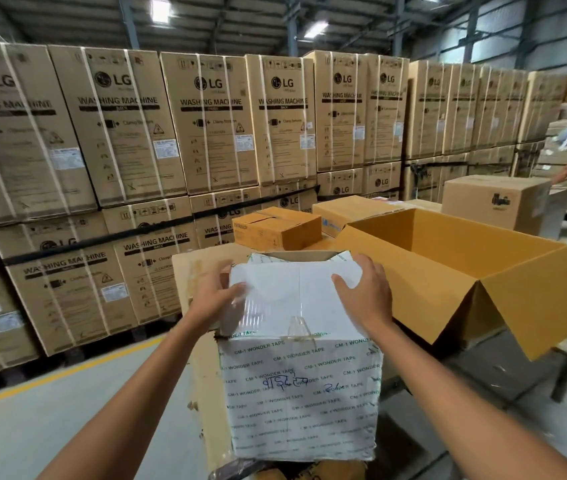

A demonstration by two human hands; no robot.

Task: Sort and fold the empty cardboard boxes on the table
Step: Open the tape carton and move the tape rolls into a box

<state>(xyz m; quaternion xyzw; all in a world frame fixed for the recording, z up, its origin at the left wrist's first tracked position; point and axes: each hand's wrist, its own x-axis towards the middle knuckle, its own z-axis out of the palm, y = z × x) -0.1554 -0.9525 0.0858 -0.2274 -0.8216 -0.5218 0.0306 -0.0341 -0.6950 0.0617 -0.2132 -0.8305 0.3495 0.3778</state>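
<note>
The left hand [218,296] and the right hand [365,292] each grip a top edge of the white tape-printed cardboard box [299,375], upright just beside a large open brown carton [448,271]; splitting the taped top seam first would likely let it flatten without tearing.

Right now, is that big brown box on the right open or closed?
Open. The big brown box has its flaps folded outward and its bare inner walls show. Whether anything lies at the bottom cannot be told.

The head view looks forward and down, close above the white box [301,393], with stacked cartons [206,123] well behind it.
</note>
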